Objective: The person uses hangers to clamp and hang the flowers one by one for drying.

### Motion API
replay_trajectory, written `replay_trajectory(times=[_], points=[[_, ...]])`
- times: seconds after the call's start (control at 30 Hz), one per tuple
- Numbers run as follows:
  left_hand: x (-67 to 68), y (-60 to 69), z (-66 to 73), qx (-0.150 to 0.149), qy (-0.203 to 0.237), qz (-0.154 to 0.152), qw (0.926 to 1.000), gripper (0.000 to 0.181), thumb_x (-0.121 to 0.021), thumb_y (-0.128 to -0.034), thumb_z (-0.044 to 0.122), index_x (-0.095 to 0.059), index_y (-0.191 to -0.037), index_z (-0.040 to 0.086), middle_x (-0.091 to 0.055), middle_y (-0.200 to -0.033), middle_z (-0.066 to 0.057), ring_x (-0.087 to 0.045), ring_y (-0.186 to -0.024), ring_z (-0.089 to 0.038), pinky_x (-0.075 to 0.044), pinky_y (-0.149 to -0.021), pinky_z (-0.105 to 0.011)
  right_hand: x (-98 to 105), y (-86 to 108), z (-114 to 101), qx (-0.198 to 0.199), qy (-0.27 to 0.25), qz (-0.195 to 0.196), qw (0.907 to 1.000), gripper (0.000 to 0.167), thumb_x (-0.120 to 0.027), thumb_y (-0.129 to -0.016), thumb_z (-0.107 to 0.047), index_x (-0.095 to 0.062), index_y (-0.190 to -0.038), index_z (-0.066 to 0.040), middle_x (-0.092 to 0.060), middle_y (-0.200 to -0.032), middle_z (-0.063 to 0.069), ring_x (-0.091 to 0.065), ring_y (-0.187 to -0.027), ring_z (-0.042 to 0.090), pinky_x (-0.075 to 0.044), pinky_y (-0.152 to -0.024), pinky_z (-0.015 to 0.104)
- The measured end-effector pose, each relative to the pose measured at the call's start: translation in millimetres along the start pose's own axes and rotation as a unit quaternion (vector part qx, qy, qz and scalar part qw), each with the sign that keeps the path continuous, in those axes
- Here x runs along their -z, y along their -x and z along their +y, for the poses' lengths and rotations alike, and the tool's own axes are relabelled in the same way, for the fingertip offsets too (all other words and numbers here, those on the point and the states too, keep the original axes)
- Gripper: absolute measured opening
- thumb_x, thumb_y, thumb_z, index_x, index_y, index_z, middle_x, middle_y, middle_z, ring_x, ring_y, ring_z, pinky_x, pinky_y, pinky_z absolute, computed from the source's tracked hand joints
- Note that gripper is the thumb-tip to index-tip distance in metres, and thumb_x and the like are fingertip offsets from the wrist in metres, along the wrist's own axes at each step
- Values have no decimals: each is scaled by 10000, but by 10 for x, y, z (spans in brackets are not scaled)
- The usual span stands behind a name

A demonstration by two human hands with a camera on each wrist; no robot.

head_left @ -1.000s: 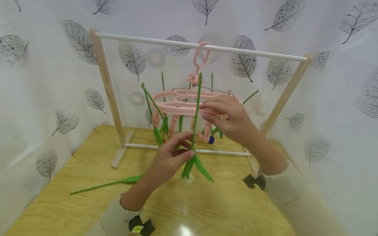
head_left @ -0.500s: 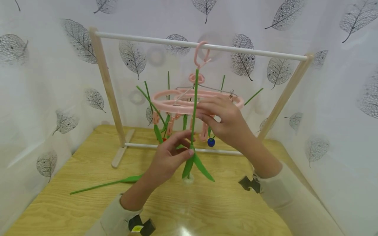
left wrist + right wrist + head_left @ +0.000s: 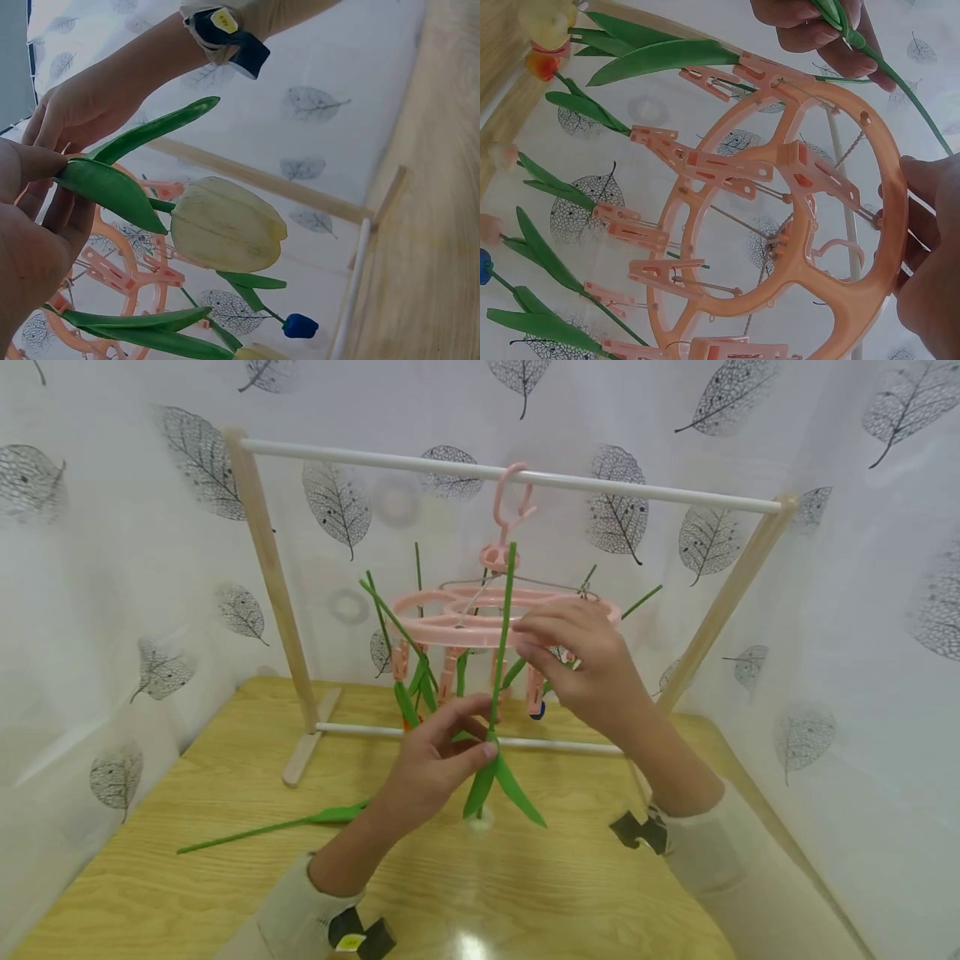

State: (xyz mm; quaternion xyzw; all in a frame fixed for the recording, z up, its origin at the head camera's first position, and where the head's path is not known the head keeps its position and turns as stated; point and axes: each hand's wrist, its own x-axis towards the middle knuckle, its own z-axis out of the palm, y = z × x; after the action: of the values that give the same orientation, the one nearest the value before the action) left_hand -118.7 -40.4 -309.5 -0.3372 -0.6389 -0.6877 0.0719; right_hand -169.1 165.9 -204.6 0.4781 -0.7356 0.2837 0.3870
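Observation:
An artificial tulip [image 3: 229, 225] with a cream head and green leaves hangs head down. My left hand [image 3: 431, 768] pinches its stem where the leaves begin, the stem pointing upward. Behind it, a pink round clip hanger [image 3: 431, 632] hangs by its hook from a white rod. My right hand [image 3: 588, 664] holds the front right rim of that hanger, fingertips close to the upright stem. Pink clips [image 3: 727, 172] line the ring, and several grip tulips upside down, among them a blue one [image 3: 300, 325]. Part of the rim is hidden behind the right hand.
Another green-stemmed flower [image 3: 262, 833] lies on the wooden table [image 3: 480, 893] at the left, its head hidden by my left forearm. The rack has wooden posts [image 3: 270, 577], a white top rod [image 3: 637, 491] and a lower bar [image 3: 555, 744]. A leaf-patterned curtain [image 3: 112, 610] surrounds the table.
The hanger has swung and turned slightly under my right hand, its rear stems shifting to the right. My left hand and the tulip have stayed almost in place.

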Motion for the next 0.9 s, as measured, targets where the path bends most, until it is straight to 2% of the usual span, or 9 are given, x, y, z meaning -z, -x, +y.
replay_trajectory(times=[0.27, 0.33, 0.47, 0.57, 0.63, 0.73, 0.8, 0.9], points=[[-13, 8, -15, 152, 31, -55, 9999, 473, -630, -949, -38, -529, -1405, 36, -565, -1233, -138, -575, -1050, -187, -564, -937, -308, 47, 51, 16, -249, 67, 150, 9996, 249, -768, -861, -11, -738, -1106, 19, -713, -1167, 155, -606, -1172, 324, -411, -1099, 376], [-20, 11, -21, 163, 15, -46, 9999, 473, -633, -947, -36, -532, -1403, 38, -570, -1224, -144, -578, -1046, -185, -566, -934, -312, 73, 87, 20, -384, 73, 311, 9988, 274, -770, -849, 14, -732, -1120, 21, -703, -1183, 165, -584, -1195, 320, -411, -1103, 360], [-36, 20, -21, 176, -5, -42, 9998, 471, -633, -946, -33, -535, -1400, 42, -567, -1227, -149, -580, -1039, -180, -570, -929, -316, 152, 209, 15, -793, 18, 900, 9928, 292, -766, -849, 16, -728, -1139, 16, -689, -1201, 185, -568, -1222, 276, -426, -1081, 336], [-41, 28, -20, 182, -52, -54, 9998, 471, -629, -948, -33, -533, -1403, 46, -555, -1250, -145, -582, -1041, -176, -569, -934, -311, 203, 344, 4, -1152, -11, 1354, 9841, 262, -753, -878, -22, -733, -1137, 7, -697, -1182, 175, -600, -1179, 203, -447, -1051, 302], [-40, 29, -22, 189, -59, -65, 9998, 474, -627, -949, -33, -532, -1406, 51, -548, -1264, -142, -583, -1041, -176, -567, -937, -307, 211, 446, 10, -1371, -150, 1488, 9792, 242, -724, -902, -9, -725, -1142, 18, -705, -1146, 159, -627, -1110, 156, -480, -995, 272], [-37, 29, -31, 172, -66, -84, 9998, 470, -625, -951, -34, -535, -1403, 55, -546, -1268, -142, -581, -1037, -182, -567, -938, -307, 172, 584, 37, -1796, -687, 1531, 9693, 227, -677, -913, 67, -700, -1139, 62, -712, -1088, 98, -645, -1023, 130, -519, -919, 241], [-37, 26, -35, 173, -41, -91, 9998, 462, -621, -953, -35, -539, -1398, 59, -547, -1262, -136, -579, -1034, -184, -567, -937, -306, 122, 659, 69, -2195, -1126, 1476, 9578, 234, -648, -927, 86, -681, -1158, 77, -716, -1091, 33, -663, -1018, 133, -539, -910, 229], [-38, 23, -45, 172, -19, -98, 9998, 455, -615, -954, -40, -539, -1393, 54, -547, -1257, -136, -575, -1031, -187, -566, -936, -304, 43, 728, 115, -2863, -1605, 1386, 9344, 254, -641, -959, 22, -662, -1210, 61, -714, -1117, -35, -669, -1049, 130, -548, -914, 212]])
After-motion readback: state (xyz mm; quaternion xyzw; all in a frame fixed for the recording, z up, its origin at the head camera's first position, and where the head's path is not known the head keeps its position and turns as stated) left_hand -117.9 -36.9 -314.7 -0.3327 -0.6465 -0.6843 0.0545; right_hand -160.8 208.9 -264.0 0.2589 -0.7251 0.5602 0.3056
